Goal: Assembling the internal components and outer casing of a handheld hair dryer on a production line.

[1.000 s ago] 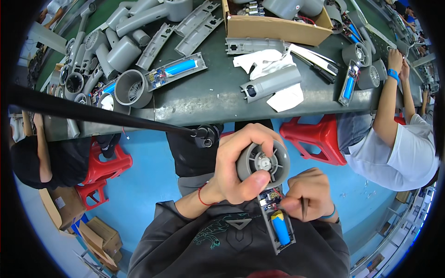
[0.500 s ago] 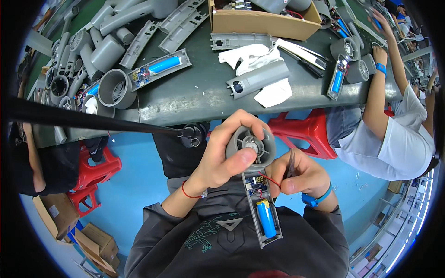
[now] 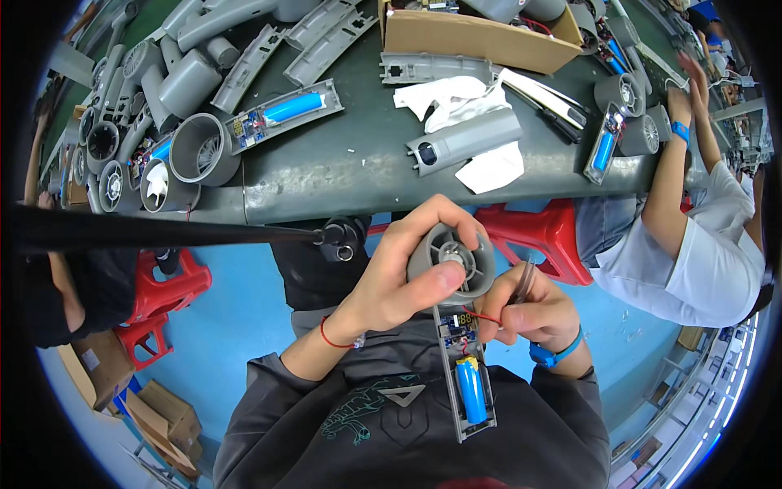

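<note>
My left hand (image 3: pixel 383 285) is closed round a grey round fan housing (image 3: pixel 482 273), its thumb over the open end with the hub and spokes. From the housing a grey handle half (image 3: pixel 450 399) hangs down in front of my shirt. In it sit a small circuit board (image 3: pixel 458 328) and a blue cylindrical battery (image 3: pixel 471 391). At the right of the board, my right hand (image 3: pixel 544 316) is closed on tweezers (image 3: pixel 524 285), which point up and away. A red wire (image 3: pixel 484 316) runs from beneath the housing to its fingertips; whether they pinch it is hard to see.
On the green bench (image 3: pixel 318 183) lie another handle half with battery (image 3: pixel 285 114), a grey handle shell (image 3: pixel 468 138), white cloth (image 3: pixel 493 169), and piled grey housings (image 3: pixel 191 85). A cardboard box (image 3: pixel 481 41) stands behind. A black bar (image 3: pixel 163 228) crosses at left. A co-worker (image 3: pixel 680 236) sits at right.
The housing and handle half have shifted slightly right in the picture. The tweezers lean more to the right. The co-worker's hands have come closer together.
</note>
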A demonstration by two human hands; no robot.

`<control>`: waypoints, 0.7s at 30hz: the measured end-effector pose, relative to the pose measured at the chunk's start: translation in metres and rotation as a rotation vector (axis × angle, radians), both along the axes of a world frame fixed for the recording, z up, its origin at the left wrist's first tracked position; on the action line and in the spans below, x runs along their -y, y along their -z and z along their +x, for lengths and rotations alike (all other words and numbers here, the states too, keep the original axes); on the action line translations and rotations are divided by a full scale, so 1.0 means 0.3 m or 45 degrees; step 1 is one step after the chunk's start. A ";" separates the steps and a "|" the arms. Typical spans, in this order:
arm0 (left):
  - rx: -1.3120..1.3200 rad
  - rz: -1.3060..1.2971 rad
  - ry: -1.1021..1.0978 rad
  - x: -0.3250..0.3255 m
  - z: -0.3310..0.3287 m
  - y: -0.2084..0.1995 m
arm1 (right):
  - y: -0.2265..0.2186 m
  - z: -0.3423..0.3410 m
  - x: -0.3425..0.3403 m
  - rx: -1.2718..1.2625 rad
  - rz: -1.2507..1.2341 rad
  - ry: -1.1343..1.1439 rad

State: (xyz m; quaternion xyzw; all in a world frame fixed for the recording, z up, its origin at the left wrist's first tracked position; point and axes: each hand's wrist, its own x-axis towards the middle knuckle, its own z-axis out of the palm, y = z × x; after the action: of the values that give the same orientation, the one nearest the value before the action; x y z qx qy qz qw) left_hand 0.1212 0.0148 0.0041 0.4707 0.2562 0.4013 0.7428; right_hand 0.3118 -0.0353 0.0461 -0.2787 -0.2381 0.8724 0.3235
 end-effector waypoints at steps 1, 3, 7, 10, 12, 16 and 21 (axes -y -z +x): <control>-0.008 -0.007 0.000 0.000 0.001 -0.004 | 0.000 0.002 0.000 0.000 0.001 0.002; -0.016 0.001 0.006 -0.003 -0.004 -0.002 | -0.001 0.008 -0.001 0.023 -0.034 -0.014; -0.020 0.016 0.028 -0.011 -0.011 -0.006 | -0.066 -0.020 0.008 0.328 0.013 0.103; -0.043 0.067 0.004 -0.010 -0.011 0.008 | -0.082 -0.028 0.018 0.703 0.159 0.265; -0.055 0.050 0.011 -0.011 -0.015 0.010 | -0.100 -0.022 0.010 1.025 0.652 0.156; 0.025 0.008 -0.001 -0.010 -0.018 0.010 | -0.102 -0.035 0.015 1.087 0.949 0.266; -0.019 0.043 -0.004 -0.009 -0.022 0.011 | -0.105 -0.038 0.008 1.261 1.174 0.234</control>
State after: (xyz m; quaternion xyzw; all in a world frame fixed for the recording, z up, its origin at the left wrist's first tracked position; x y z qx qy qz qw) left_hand 0.1145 0.0175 0.0008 0.4856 0.2557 0.4033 0.7322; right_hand 0.3003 -0.0376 0.0775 -0.4977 -0.6807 0.4203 0.3350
